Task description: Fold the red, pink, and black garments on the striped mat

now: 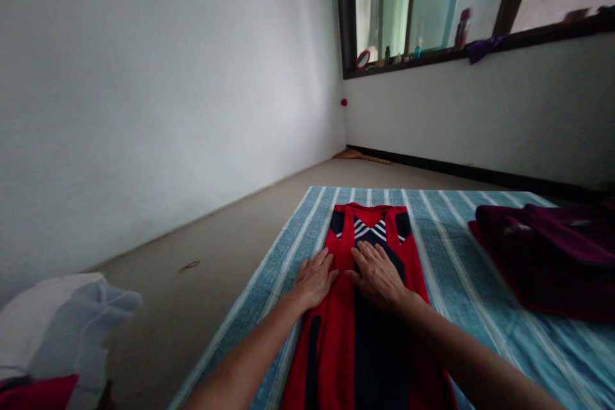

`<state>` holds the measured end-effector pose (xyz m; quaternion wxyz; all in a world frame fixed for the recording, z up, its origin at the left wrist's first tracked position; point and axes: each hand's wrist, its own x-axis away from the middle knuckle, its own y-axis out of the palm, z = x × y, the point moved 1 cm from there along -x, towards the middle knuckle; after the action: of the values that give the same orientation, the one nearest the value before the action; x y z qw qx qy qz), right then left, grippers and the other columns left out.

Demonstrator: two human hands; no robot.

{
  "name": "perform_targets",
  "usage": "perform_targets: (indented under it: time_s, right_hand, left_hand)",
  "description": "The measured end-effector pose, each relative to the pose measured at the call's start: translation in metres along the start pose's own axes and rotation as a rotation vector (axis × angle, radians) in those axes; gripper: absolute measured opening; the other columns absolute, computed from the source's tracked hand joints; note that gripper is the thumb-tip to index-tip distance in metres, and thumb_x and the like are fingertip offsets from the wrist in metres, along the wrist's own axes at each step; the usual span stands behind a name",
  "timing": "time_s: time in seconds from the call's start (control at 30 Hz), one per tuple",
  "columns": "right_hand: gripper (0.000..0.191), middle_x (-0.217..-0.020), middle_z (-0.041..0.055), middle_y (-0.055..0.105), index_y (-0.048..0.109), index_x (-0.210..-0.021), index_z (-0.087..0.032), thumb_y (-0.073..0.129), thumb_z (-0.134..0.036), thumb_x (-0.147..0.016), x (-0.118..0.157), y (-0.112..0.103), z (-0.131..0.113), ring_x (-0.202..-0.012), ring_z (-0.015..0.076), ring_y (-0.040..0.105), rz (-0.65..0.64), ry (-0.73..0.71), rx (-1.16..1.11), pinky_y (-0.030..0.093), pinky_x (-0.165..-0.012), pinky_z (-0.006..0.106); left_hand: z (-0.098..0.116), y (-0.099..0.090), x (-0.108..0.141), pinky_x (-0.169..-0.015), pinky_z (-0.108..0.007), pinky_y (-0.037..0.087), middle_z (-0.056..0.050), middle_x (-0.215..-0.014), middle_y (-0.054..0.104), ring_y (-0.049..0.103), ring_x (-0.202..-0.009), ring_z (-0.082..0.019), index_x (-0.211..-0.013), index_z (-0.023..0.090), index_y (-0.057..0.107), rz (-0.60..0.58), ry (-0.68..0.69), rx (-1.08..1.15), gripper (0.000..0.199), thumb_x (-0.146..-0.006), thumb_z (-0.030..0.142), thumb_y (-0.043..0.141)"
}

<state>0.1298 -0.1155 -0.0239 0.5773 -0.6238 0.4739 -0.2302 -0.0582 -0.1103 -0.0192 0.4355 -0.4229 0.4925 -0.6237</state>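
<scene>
A red and navy garment [341, 327] with white stripes near its far end lies folded lengthwise on a blue striped cloth [446, 250]. My left hand [314, 278] rests on its left edge, fingers stretched out. Flat on the navy middle part lies my right hand [377, 275], fingers extended and pointing away from me. Neither hand grips the fabric. The near end of the garment runs out of view between my forearms.
Folded dark purple and red clothes [552, 256] lie at the right. A whitish translucent bag [62, 327] sits on the floor at lower left. A broom [360, 155] lies in the far corner. Small bottles and a red-rimmed mirror [363, 59] stand on the window sill.
</scene>
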Motion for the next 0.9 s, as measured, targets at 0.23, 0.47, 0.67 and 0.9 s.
perform_targets:
  time_s: [0.23, 0.47, 0.67, 0.9]
  right_hand:
    - [0.055, -0.146, 0.0173, 0.039, 0.046, -0.137, -0.012, 0.043, -0.045, -0.094, 0.035, -0.007, -0.038, -0.137, 0.0311, 0.032, -0.171, 0.046, -0.102, 0.027, -0.111, 0.047]
    - [0.046, -0.137, 0.0162, 0.050, 0.053, -0.130, -0.013, 0.050, -0.036, -0.091, 0.084, -0.029, -0.067, -0.129, 0.0293, 0.044, -0.103, 0.011, -0.143, 0.033, -0.108, 0.045]
    - [0.045, -0.136, 0.0145, 0.052, 0.056, -0.128, -0.016, 0.059, -0.029, -0.085, 0.159, -0.034, -0.092, -0.126, 0.0299, 0.048, 0.039, 0.041, -0.104, 0.039, -0.105, 0.049]
    - [0.035, -0.126, 0.0125, 0.061, 0.062, -0.119, -0.021, 0.055, -0.031, -0.085, 0.227, -0.022, -0.082, -0.115, 0.0286, 0.058, 0.269, -0.038, -0.013, 0.051, -0.094, 0.046]
  left_hand:
    - [0.006, 0.005, 0.007, -0.113, -0.053, 0.020, -0.013, -0.153, 0.029, 0.024, -0.142, -0.026, -0.141, 0.015, 0.039, 0.065, -0.010, -0.039, 0.052, -0.097, 0.040, 0.029]
    - [0.019, 0.004, 0.060, -0.112, -0.051, 0.023, -0.015, -0.153, 0.028, 0.023, -0.142, -0.027, -0.142, 0.014, 0.037, 0.010, -0.002, 0.022, 0.058, -0.096, 0.048, 0.028]
    - [0.016, 0.011, 0.103, -0.114, -0.042, 0.024, -0.018, -0.150, 0.034, 0.029, -0.140, -0.023, -0.138, 0.007, 0.041, 0.128, -0.023, 0.161, 0.054, -0.092, 0.036, 0.036]
    - [0.014, 0.015, 0.140, -0.104, -0.037, 0.040, -0.019, -0.133, 0.055, 0.051, -0.124, -0.025, -0.129, 0.007, 0.049, 0.243, -0.191, 0.453, 0.053, -0.079, 0.026, 0.053]
